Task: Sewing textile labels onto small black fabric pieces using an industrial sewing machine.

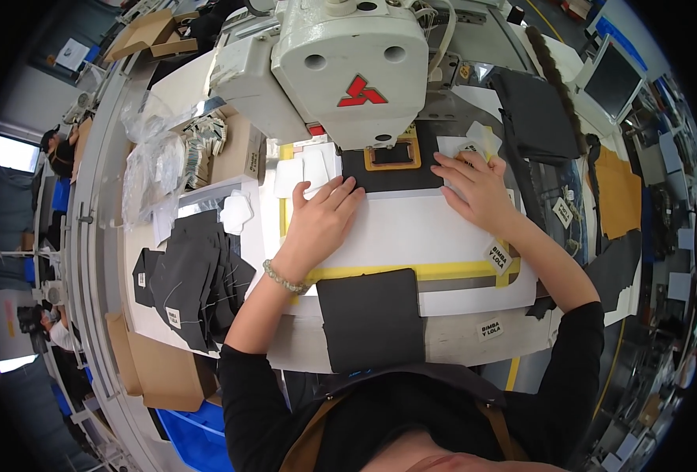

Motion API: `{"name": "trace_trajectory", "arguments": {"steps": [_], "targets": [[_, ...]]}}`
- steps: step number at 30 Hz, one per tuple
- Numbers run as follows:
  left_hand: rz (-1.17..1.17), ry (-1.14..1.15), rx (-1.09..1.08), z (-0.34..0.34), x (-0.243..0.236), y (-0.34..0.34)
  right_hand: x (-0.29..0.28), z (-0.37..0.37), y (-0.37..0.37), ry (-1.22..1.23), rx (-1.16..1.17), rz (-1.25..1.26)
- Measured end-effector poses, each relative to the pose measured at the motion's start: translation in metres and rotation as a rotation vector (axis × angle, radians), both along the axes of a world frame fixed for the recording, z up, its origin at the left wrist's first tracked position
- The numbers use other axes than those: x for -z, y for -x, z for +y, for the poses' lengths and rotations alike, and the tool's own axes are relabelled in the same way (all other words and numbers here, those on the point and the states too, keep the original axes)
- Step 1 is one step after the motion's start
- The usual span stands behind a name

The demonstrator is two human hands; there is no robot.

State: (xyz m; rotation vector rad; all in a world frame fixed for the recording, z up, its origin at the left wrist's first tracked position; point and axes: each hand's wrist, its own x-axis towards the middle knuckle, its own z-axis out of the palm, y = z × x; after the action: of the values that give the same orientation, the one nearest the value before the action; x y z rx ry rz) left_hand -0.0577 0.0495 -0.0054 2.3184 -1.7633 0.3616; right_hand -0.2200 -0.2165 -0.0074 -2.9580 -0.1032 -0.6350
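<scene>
Beneath the machine head, a black fabric piece

Flat on the white sheet, the piece lies around and under an orange frame. The left hand rests palm down at its near left corner; the right hand reaches its right edge. Each grip is apart, clamped on nothing visible.
</scene>
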Motion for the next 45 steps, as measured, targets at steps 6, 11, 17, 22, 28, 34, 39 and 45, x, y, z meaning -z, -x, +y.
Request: {"name": "trace_trajectory", "arguments": {"steps": [6, 11, 17, 22, 28, 34, 39, 45], "targets": [[-0.003, 0.011, -0.031, 0.001, 0.002, 0.004, 0.004, -0.005, -0.01, 0.032, -0.022, -0.02], [-0.007, 0.026, -0.069, 0.002, 0.001, 0.008, 0.009, -0.005, -0.009, 0.112, -0.044, -0.061], [-0.024, 0.002, -0.065, 0.004, -0.001, 0.011, 0.013, -0.004, -0.009, 0.167, -0.04, -0.107], [-0.034, 0.008, -0.069, 0.004, 0.001, 0.011, 0.003, -0.002, -0.005, 0.099, -0.002, -0.043], [-0.016, 0.002, -0.079, 0.004, 0.002, 0.01, -0.024, -0.03, 0.025, -0.179, 0.182, 0.079], [-0.015, -0.005, -0.073, 0.003, 0.001, 0.01, -0.039, -0.044, 0.061, -0.272, 0.288, 0.107], [-0.025, -0.01, -0.075, 0.004, 0.003, 0.01, -0.031, -0.039, 0.063, -0.279, 0.262, 0.131], [-0.016, -0.019, -0.099, 0.005, 0.001, 0.012, -0.026, -0.033, 0.042, -0.249, 0.125, 0.083]]}}
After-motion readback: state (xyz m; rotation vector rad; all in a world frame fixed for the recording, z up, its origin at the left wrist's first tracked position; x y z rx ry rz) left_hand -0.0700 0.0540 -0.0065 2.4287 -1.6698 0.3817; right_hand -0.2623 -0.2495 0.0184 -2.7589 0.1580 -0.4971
